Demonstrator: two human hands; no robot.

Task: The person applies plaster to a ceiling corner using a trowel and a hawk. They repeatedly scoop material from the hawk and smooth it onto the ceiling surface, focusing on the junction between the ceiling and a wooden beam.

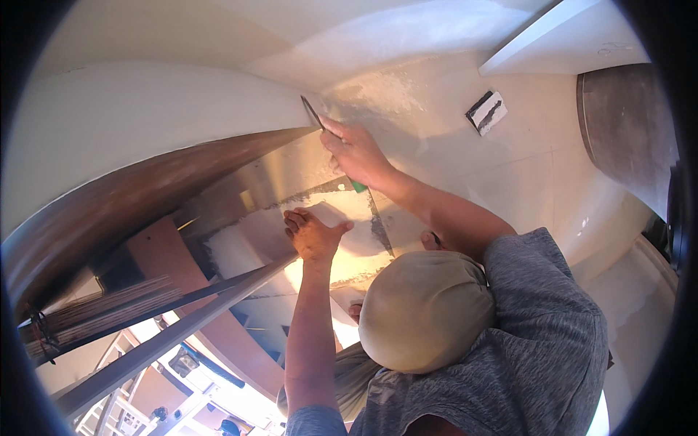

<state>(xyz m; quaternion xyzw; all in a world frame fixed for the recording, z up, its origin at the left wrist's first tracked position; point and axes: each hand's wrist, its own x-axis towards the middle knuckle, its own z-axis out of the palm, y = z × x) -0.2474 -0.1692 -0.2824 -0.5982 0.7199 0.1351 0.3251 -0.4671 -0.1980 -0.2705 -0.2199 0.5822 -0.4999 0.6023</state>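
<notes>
Grey heathered short-sleeved shirt (538, 341), beige cap (425, 309) — bare forearms, no gloves

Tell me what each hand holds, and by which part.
The right hand holds a putty knife by its handle; only the blade shows. The left hand holds nothing, resting flat on the plastered surface.

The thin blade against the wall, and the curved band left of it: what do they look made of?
The blade, gripped by the right hand, looks like thin grey metal with a dull sheen. The curved band looks like dark brown wood or veneer with faint grain; it could be laminate.
</notes>
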